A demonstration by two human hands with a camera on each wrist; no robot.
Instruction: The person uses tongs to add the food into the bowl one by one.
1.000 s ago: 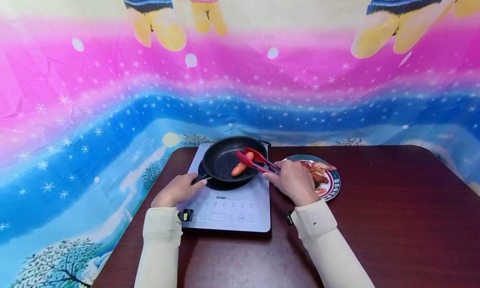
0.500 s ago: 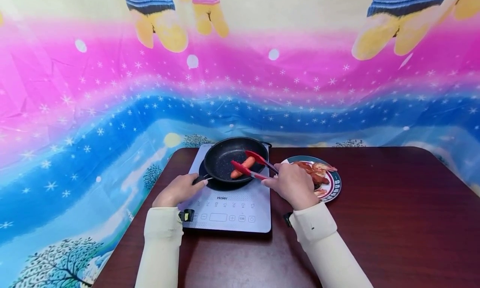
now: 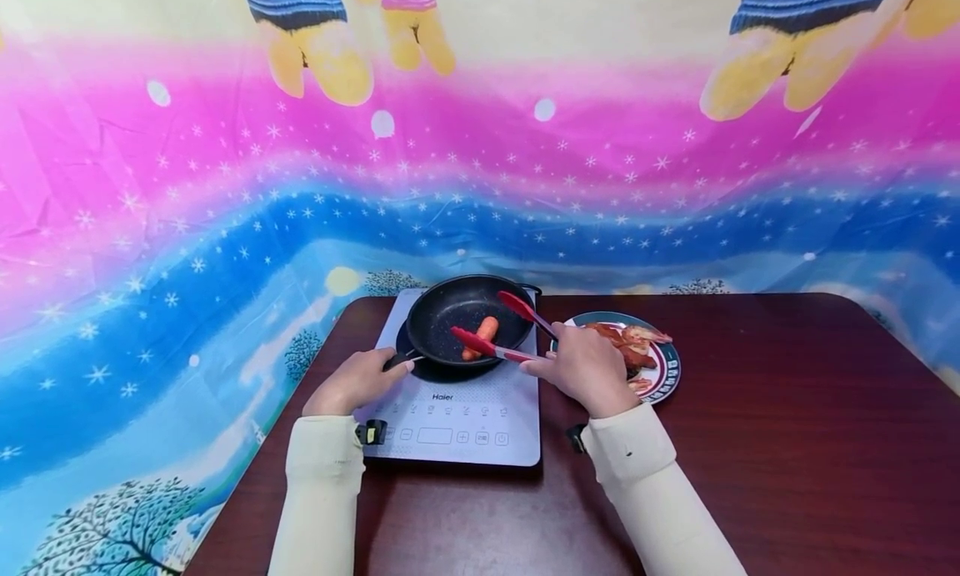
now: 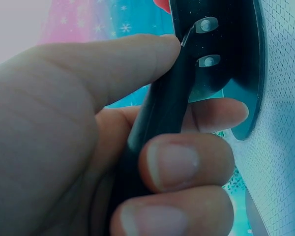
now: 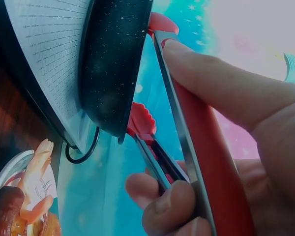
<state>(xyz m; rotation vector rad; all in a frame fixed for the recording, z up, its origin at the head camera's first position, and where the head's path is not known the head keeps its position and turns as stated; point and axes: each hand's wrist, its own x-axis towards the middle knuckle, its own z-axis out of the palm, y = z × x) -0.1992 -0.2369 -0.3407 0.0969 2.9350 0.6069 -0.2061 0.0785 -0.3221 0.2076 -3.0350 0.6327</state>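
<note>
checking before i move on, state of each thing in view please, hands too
cooker: on or off, can't tell
pan: uncovered, over the cooker
tongs: spread apart
sausage: in the pan, not pinched
plate: loaded with food
left hand: gripping pan handle
right hand: gripping tongs

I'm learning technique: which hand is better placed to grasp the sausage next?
Probably the right hand: it holds the spread tongs by the sausage; the left hand grips the pan handle.
</note>
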